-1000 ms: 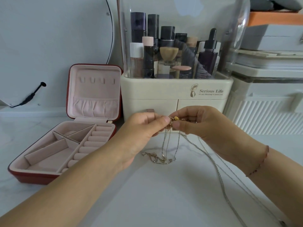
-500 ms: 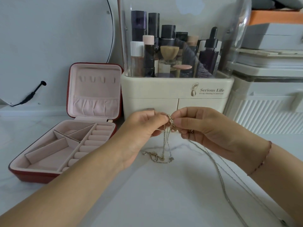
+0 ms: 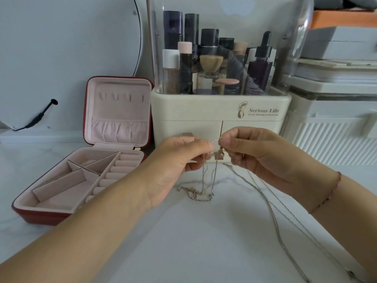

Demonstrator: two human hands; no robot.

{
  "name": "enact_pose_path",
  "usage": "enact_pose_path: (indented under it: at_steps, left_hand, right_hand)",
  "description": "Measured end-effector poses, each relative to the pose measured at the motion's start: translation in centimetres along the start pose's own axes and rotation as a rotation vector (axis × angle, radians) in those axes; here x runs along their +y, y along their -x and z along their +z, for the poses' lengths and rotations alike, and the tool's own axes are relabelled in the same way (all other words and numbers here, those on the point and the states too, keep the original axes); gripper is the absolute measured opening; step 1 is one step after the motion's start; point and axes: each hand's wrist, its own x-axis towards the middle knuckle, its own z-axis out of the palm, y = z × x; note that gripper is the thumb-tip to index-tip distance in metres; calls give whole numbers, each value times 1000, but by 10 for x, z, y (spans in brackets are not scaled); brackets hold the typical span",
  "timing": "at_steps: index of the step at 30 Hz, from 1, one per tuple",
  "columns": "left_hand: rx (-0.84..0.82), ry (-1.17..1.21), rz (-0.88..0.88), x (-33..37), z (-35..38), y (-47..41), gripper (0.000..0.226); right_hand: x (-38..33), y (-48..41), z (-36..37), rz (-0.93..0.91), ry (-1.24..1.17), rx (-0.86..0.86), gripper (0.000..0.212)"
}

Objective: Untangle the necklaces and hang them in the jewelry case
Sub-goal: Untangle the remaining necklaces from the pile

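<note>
**Desk:** Which step is this?

**Photographer:** Untangling, at centre frame. The left hand [image 3: 177,160] and right hand [image 3: 259,154] each pinch the necklaces [image 3: 204,176] between thumb and forefinger, just above the table [image 3: 204,242]. A short run of chain stretches taut between the two pinches.

**Desk:** And the rest of the chains?

**Photographer:** Strands hang from the fingers to a small heap [image 3: 201,196] on the table below. One long chain [image 3: 273,216] trails off to the lower right. A small square piece under the right thumb may be a pendant, though the view is too soft to be sure.

**Desk:** The case?

**Photographer:** The case [image 3: 47,218] sits open at left of frame, lid upright, hooks [image 3: 116,97] bare, well apart from the hands. Nothing is hung yet.

**Desk:** What does the next move call for?

**Photographer:** By my reading, a gentle pull to find which strand slips free. A hard tug would likely tighten the knot. Only then can a freed necklace go to the hooks.

**Desk:** What has changed in the last second?

**Photographer:** A gold bead showed between the fingertips a second ago and is now out of sight. The hands, then tip to tip, have drawn slightly apart, and the taut span is new. Heap and case have not shifted.
</note>
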Motion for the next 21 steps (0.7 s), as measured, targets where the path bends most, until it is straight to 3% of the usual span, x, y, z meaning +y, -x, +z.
enact_pose_path:
  at_steps: [5, 8, 14, 17, 21]
  left_hand:
    - [-200, -160, -83, -3, -1, 4, 26]
    - [-270, -273, -160, -3, 2, 7, 20]
    - [-187, -310, -185, -3, -3, 6, 22]
    - [-100, -253, -153, -1, -5, 4, 7]
    - [18, -248, -176, 2, -10, 1, 7]
  right_hand:
    - [0, -3, -2, -8, -188, 59, 11]
    - [-5, -3, -4, -48, -296, 86, 14]
    - [-10, -1, -11, -196, -204, 187, 18]
    - [-11, 0, -12, -273, -97, 297, 17]
    - [-11, 0, -11, -357, 10, 427, 16]
